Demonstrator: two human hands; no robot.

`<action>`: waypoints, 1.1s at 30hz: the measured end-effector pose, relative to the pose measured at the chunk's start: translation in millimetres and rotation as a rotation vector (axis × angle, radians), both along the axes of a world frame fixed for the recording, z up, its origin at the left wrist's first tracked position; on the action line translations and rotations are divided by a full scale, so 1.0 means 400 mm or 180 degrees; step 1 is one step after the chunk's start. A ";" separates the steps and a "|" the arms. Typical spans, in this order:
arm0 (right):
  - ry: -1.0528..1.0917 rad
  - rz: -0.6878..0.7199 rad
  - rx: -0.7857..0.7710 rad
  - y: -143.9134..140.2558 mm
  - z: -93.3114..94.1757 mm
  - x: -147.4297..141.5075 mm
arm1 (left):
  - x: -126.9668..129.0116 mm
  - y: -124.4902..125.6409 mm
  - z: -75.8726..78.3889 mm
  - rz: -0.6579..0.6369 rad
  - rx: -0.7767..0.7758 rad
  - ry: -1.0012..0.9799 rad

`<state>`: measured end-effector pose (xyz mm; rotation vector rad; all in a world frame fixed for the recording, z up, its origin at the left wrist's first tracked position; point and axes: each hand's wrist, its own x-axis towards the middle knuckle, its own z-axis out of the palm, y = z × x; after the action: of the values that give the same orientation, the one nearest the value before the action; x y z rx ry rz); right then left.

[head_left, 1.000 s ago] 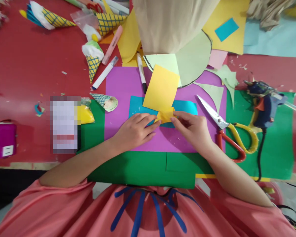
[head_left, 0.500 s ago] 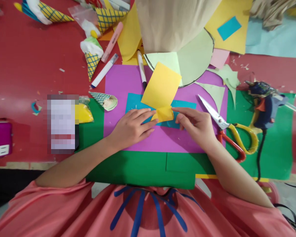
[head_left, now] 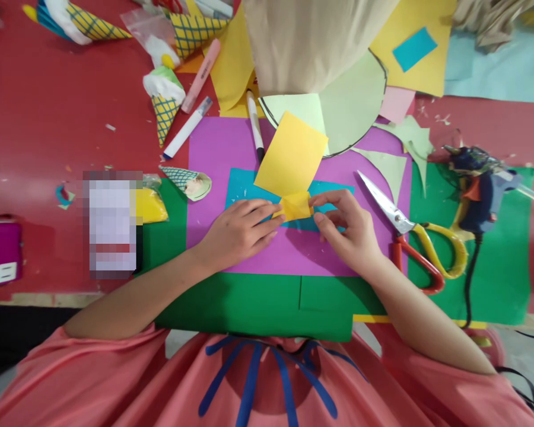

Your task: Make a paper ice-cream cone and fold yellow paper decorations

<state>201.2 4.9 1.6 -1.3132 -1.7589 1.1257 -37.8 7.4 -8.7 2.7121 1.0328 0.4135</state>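
My right hand (head_left: 349,228) has come back to pinching the yellow paper (head_left: 291,157); my left hand (head_left: 240,228) is still pressing its fold.

Red tabletop (head_left: 48,118), cluttered. Large purple paper sheet (head_left: 222,148) lies on a green sheet (head_left: 502,267). Scissors with yellow and red handles (head_left: 420,243) rest open across the purple/green edge. Dark blue hot glue gun (head_left: 476,190) sits on the green sheet, right, black cord trailing down. Black-tipped white marker (head_left: 254,124) and a pink marker (head_left: 201,74) lie up top. Pale green paper semicircle (head_left: 351,112) overlaps the purple sheet. Yellow grid-patterned paper cones (head_left: 167,112) upper left. Magenta box (head_left: 0,252) at left edge.
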 end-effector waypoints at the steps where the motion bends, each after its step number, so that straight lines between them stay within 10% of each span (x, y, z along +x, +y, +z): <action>1: -0.0046 0.0081 0.0107 -0.002 0.003 -0.002 | 0.000 0.000 0.000 0.0004 -0.0023 0.0013; 22: -0.0894 0.1017 0.0928 -0.028 0.008 -0.028 | -0.004 0.004 -0.006 0.0179 -0.0345 -0.0362; 33: -0.0687 0.0324 0.1222 -0.006 -0.007 -0.015 | 0.000 0.003 0.006 0.0053 0.0054 0.0003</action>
<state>195.3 2.3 -1.3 -1.1504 -2.0940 0.6678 -37.8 8.5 -6.2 2.7206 1.0574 0.4257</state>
